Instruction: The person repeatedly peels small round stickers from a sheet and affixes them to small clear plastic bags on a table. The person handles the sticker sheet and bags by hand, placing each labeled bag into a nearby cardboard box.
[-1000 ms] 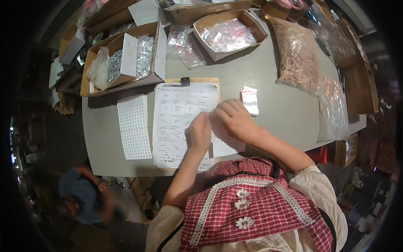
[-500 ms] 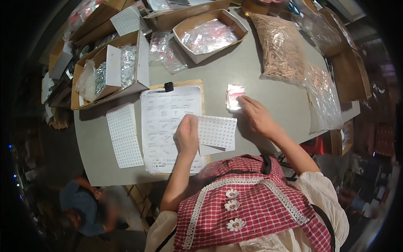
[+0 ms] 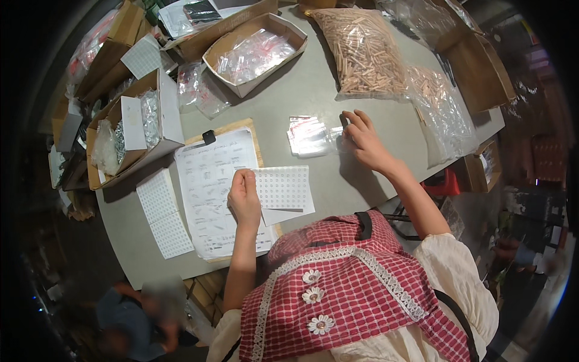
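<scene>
My left hand (image 3: 244,196) is closed on the left edge of a white sticker sheet (image 3: 283,188) printed with rows of small squares. Another white sheet shows beneath that one, and both lie over the lower right of a clipboard. To the right of the clipboard is a small fanned stack of clear zip bags (image 3: 306,136) with red strips. At its right edge my right hand (image 3: 367,142) hovers low or rests, fingers apart. One clear bag (image 3: 335,140) reaches from the stack toward these fingers; whether they touch it is unclear.
A clipboard with printed paper (image 3: 217,181) and another sticker sheet (image 3: 164,212) lie to the left. Open cardboard boxes (image 3: 169,114) hold hardware and a tray (image 3: 241,87) holds zip bags. Bags of wooden dowels (image 3: 368,57) stand at the back right. Someone sits lower left.
The view has shifted, so the table things sit further left. The bag stack is now spread out, and my right hand has moved off it to the right. My left hand still holds the sticker sheet.
</scene>
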`<state>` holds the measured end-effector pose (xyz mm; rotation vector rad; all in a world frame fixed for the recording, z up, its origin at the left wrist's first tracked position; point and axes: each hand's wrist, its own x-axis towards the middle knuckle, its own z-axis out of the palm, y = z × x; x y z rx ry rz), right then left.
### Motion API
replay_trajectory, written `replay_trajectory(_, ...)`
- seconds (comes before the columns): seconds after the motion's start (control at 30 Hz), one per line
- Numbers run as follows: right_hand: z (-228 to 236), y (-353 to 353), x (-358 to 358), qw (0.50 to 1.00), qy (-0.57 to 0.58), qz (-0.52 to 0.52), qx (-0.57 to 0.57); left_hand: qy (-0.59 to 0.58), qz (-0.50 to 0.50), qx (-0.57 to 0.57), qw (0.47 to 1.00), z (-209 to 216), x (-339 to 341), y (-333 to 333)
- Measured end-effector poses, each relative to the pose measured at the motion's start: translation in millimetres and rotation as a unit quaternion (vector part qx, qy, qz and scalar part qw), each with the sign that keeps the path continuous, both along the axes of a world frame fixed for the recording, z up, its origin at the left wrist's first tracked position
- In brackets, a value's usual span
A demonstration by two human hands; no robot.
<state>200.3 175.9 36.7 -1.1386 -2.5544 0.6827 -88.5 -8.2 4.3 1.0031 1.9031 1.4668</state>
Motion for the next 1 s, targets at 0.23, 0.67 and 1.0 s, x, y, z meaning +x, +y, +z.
replay_trajectory(0.23,-18,17,-5,0.997,-0.021,-0.042,0.068,-0.006,0.039,0.010,0.999,-4,4,-4)
replay_trajectory(0.67,50,141,-141,0.855,0.355,-0.117,-0.360,-0.106,0.001,-0.071,0.992,22,3,-3)
replay_trajectory(1.0,55,-23,-145,0.959,0.088,0.207,-0.175,-0.153,-0.002,-0.036,0.988,27,10,-6)
